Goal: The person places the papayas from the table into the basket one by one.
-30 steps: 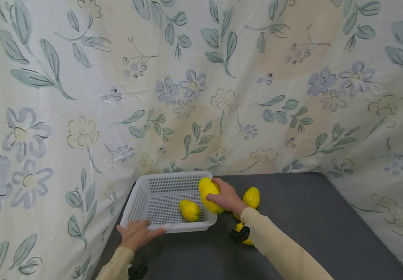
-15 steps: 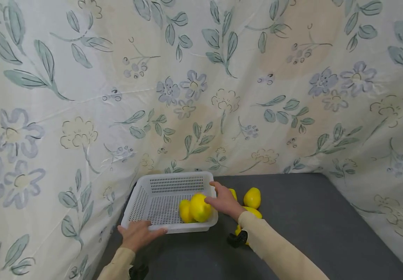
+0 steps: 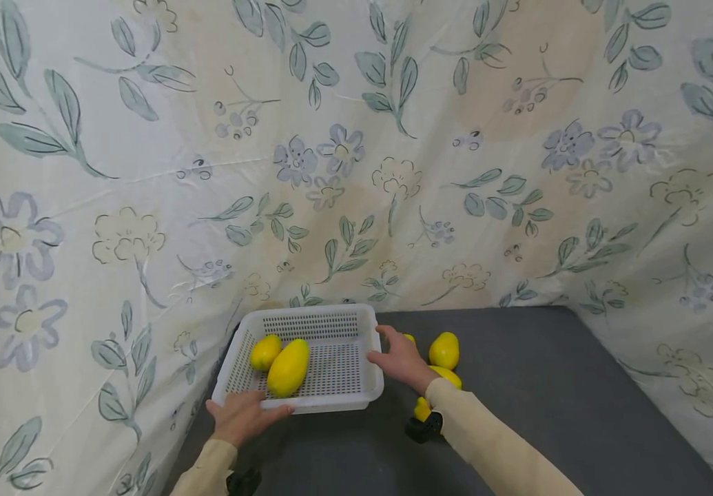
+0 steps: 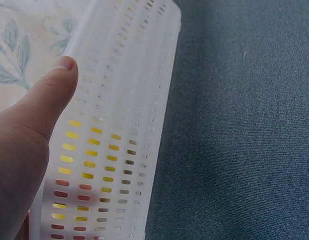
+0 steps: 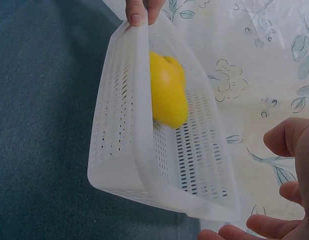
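A white perforated plastic basket [image 3: 337, 404] stands on the dark table, holding two yellow mango-like fruits: a longer one [image 3: 289, 368] and a smaller one [image 3: 266, 353] at its left side. My left hand [image 3: 241, 417] grips the near left rim; in the left wrist view the thumb [image 4: 57, 90] lies outside the wall, and fingers show through the slots. Beside the basket's right rim is my right hand [image 3: 402, 358], holding nothing, its fingers [image 5: 272, 226] spread in the right wrist view. Whether it touches the rim is unclear.
Several more yellow fruits lie right of the basket, around my right wrist: one farther back [image 3: 444, 351], one partly behind the wrist [image 3: 449, 376], one near the wristband [image 3: 422, 409]. A floral curtain [image 3: 356, 172] hangs behind and at both sides of the table [image 3: 536, 372].
My right hand has let go of a yellow fruit in the basket. Both fruits there have moved from the right part to the left. The left hand has stayed on the rim.
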`<action>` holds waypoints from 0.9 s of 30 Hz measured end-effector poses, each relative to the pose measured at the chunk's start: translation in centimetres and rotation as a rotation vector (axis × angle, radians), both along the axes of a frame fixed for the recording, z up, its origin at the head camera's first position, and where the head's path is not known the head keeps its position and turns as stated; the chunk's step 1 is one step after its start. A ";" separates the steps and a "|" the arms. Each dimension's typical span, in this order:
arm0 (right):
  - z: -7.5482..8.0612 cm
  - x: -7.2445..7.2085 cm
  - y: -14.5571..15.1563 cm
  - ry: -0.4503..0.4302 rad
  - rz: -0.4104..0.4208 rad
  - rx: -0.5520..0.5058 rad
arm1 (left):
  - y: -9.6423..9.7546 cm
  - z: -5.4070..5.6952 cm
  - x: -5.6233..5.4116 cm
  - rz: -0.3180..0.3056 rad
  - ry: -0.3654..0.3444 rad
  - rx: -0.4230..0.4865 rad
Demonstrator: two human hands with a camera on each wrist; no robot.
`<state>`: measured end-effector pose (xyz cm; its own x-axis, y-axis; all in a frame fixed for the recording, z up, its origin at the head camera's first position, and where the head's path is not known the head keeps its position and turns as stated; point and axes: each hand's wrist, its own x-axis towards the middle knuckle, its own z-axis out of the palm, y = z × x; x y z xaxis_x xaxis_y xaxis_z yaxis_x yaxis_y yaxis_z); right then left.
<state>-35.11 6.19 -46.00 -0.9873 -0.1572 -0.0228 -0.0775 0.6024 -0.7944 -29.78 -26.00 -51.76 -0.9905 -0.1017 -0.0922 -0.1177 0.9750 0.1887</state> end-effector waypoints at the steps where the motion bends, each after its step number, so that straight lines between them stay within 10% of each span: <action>1: 0.0 0.0 0.1 -0.005 0.000 -0.003 | 0.0 0.0 0.0 -0.001 0.000 0.000; 27: 0.6 -0.2 6.3 -0.014 -0.071 0.081 | 0.2 0.2 -0.5 0.019 -0.004 -0.019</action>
